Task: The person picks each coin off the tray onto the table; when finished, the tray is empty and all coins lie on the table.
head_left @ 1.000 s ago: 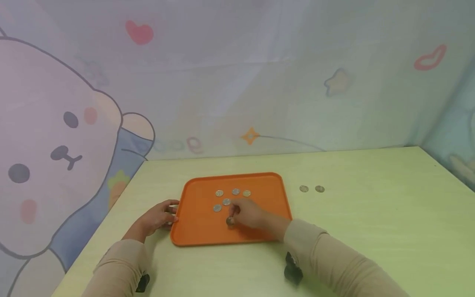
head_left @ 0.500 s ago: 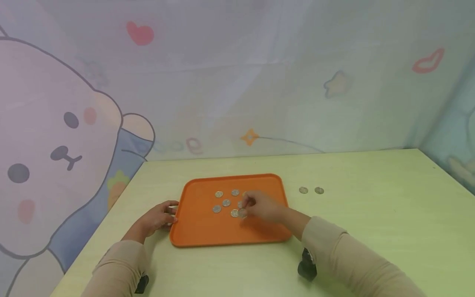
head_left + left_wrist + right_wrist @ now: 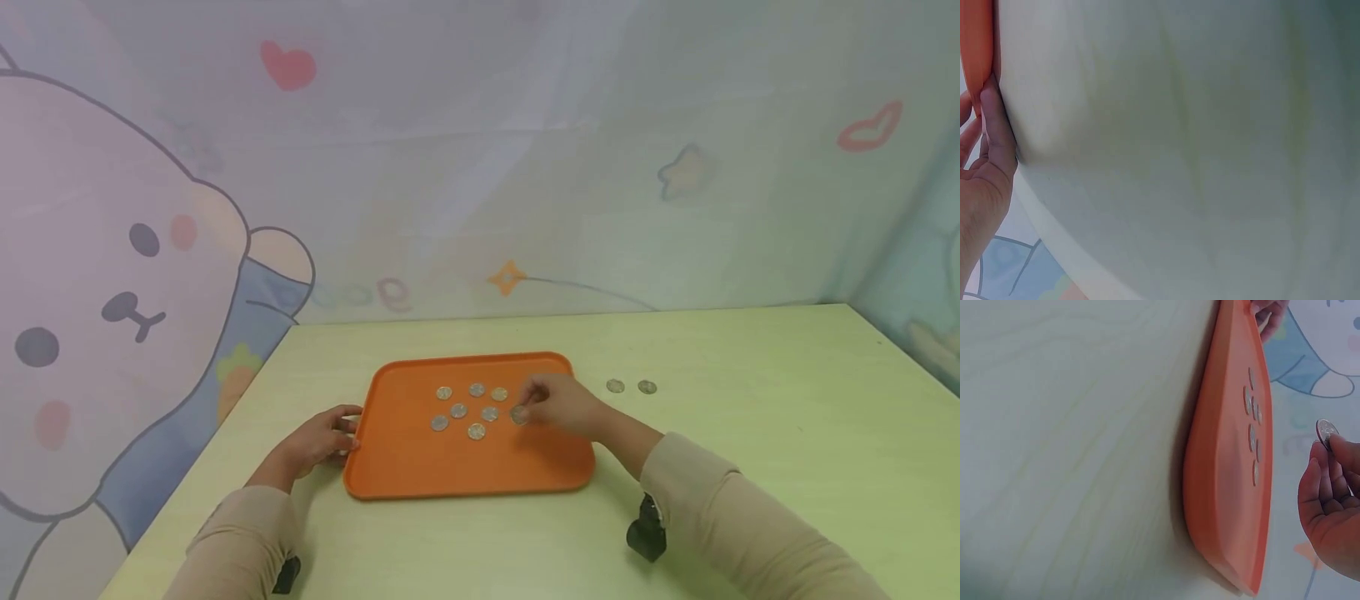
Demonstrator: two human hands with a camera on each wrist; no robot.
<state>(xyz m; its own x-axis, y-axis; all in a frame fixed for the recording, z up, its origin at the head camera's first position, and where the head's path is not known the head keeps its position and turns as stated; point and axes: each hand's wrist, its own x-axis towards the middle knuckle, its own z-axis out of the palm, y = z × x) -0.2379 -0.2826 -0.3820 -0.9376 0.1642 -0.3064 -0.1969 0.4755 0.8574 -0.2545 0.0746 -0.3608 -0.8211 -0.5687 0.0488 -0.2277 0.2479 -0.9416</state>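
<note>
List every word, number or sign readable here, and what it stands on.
"good", pale and partly blurred: on the backdrop cloth behind the table.
Coins on the orange tray: markings too small to read.
Coin in the right hand: blurred, unreadable.

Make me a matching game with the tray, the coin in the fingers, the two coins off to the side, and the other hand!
Things:
1. orange tray
2. held coin
3. two loose coins
4. left hand

Places:
A. pinched by the right hand
B. on the bare table, right of the tray
C. touching the tray's left edge
D. on the table, carrying coins

Pairs: 1-D, 2-A, 3-B, 4-C
</note>
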